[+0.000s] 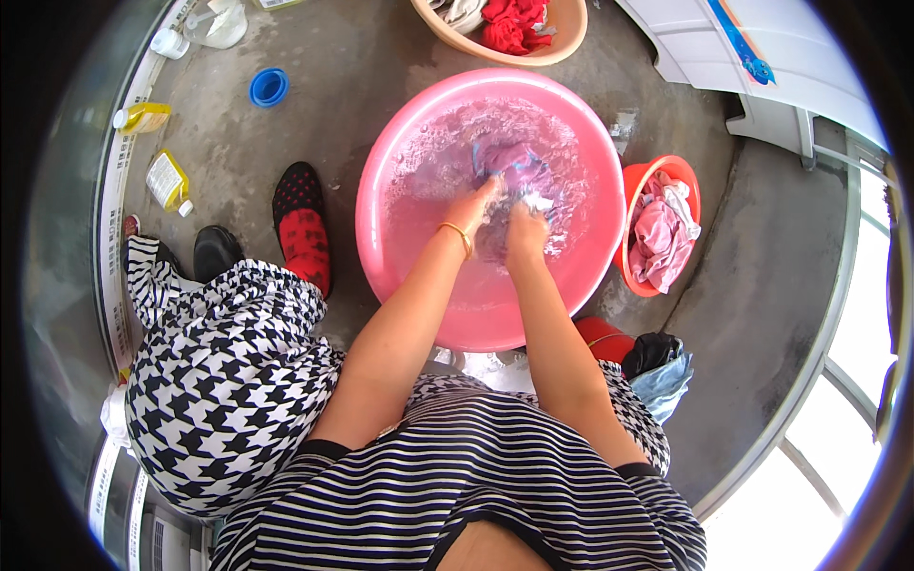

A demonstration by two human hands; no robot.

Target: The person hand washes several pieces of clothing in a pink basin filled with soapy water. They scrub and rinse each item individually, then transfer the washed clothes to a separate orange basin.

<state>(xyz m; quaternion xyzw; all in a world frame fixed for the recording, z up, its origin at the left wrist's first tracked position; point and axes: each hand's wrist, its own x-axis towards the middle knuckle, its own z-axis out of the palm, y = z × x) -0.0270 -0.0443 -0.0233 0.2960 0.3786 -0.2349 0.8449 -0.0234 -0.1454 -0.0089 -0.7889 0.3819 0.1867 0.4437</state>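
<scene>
A large pink plastic basin (371, 264) of rippling water stands on the floor before me. In its middle lies a purplish, partly submerged cloth (514, 160) with bluish and white parts. My left hand (480, 203), with a gold-coloured bangle on the wrist, reaches into the water at the cloth's near left edge; its fingertips are hidden by water and cloth. Just to the right, my right hand (528, 227) is in the water at the cloth's near side, blurred, with its fingers hidden. Whether either hand grips the cloth cannot be told.
A peach basin (571, 36) with red and pale clothes is beyond. An orange-red basin (632, 275) of pink clothes adjoins on the right, near a red bucket (603, 339) with dark and blue fabric. Yellow bottles (168, 182) and a blue container (269, 88) lie left.
</scene>
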